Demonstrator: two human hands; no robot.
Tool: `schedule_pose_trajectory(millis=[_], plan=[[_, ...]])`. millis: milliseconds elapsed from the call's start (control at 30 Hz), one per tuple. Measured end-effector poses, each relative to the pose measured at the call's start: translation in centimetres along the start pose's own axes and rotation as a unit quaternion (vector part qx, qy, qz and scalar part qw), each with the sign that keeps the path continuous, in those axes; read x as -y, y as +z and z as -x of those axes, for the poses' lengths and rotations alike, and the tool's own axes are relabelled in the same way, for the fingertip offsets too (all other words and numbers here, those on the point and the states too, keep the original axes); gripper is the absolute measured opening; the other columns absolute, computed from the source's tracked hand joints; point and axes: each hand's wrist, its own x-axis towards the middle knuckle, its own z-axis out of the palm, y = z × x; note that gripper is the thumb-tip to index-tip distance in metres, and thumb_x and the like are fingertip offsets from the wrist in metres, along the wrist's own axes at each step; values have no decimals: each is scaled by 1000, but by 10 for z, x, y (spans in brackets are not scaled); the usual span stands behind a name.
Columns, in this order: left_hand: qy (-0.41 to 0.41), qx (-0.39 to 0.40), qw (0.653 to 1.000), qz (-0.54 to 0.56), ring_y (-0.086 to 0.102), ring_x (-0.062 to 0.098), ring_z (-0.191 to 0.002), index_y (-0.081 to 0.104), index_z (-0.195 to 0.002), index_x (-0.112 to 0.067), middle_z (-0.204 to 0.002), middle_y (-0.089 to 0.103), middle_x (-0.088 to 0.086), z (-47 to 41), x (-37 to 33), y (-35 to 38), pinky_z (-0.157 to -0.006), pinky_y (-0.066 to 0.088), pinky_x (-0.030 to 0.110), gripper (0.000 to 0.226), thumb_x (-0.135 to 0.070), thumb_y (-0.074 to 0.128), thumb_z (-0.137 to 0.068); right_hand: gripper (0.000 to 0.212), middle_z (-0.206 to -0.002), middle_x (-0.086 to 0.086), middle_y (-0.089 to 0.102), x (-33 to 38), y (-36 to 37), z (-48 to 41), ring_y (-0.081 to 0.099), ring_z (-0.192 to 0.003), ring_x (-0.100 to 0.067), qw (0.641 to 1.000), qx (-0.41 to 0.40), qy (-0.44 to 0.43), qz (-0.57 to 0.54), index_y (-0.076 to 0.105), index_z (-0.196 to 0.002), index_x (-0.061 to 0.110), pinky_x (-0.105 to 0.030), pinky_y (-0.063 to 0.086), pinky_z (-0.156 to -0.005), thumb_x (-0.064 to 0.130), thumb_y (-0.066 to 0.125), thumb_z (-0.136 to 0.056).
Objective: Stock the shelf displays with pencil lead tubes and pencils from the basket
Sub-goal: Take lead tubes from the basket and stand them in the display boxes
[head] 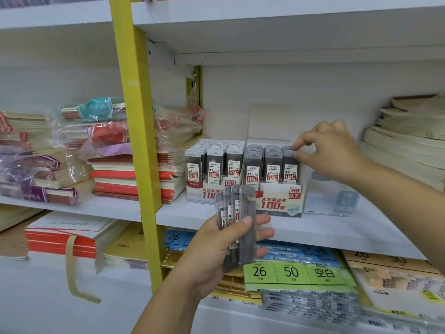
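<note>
Left hand (216, 259), fingers round blurred lead tubes (248, 203) — right hand (332, 150), pinch on shelved tube (290, 162)

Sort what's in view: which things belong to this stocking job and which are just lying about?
Job: lead tubes gripped in left hand; right hand pinching a tube in 0.7 display box; 0.5 display box.
Lying about: notebook stacks; loose-leaf packs.

Glossy, seemingly clear-plastic lead tubes (248, 203)
</note>
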Motion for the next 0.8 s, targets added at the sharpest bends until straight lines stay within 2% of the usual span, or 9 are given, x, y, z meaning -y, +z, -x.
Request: schedule_pose_trajectory(millis=[67,133,200,267,333,400,467,633,800], plan=[[-2,2,1000,19,69,27,-114,63,-128,-8,-124,72,8,1,1,1,-83,61,39,40,-26,65,-92,24,-104,4,51,5,-3,13,35,-110,-18,999,-45,-21,-3,66,-114,33,-27,24,-84,38,59,-92],[5,5,1000,30,70,29,-112,63,-128,-7,-123,72,10,2,1,2,-80,61,38,45,-28,69,-89,24,-101,9,57,16,-7,38,45,-98,-11,991,-84,-41,-101,66,-115,32,-22,30,-78,33,57,-93],[12,10,999,31,70,30,-111,64,-127,-8,-122,72,12,3,0,5,-78,61,36,49,-31,73,-84,21,-94,19,62,31,-5,70,55,-84,-3,967,-34,-40,-250,65,-110,40,-19,44,-72,35,58,-90],[11,12,999,31,71,31,-110,65,-126,-10,-122,72,13,4,0,9,-76,61,35,49,-31,75,-83,21,-91,17,66,45,2,94,62,-76,-4,926,67,-25,-370,62,-108,47,-18,51,-67,37,61,-89],[2,12,999,36,71,31,-110,64,-127,-9,-122,72,14,5,1,12,-75,61,34,46,-28,73,-86,22,-90,10,70,52,13,106,63,-65,-4,876,135,-2,-464,65,-107,42,-17,52,-62,27,63,-91],[-10,17,999,42,70,31,-111,65,-126,-8,-124,71,15,6,2,14,-76,62,34,43,-27,71,-88,20,-84,-6,70,52,18,107,58,-55,-6,841,147,26,-521,68,-106,28,-16,48,-55,15,63,-92],[-24,32,998,48,69,31,-113,71,-120,-12,-126,70,14,7,3,13,-78,62,36,36,-28,70,-88,19,-77,-12,66,47,18,106,56,-55,-9,825,149,38,-544,68,-107,23,-17,44,-52,11,61,-92],[-59,40,997,30,71,28,-110,74,-113,-19,-124,71,13,10,4,11,-72,61,32,36,-32,80,-80,11,-84,4,70,39,14,107,61,-70,-7,823,157,21,-545,63,-103,19,-21,50,-64,17,62,-92],[-34,-19,998,-48,64,15,-77,76,-99,-30,-107,77,6,9,6,15,-55,46,23,38,-38,91,-64,22,-80,10,68,41,7,110,63,-72,-4,834,142,15,-533,67,-103,29,-19,51,-66,35,68,-82]])
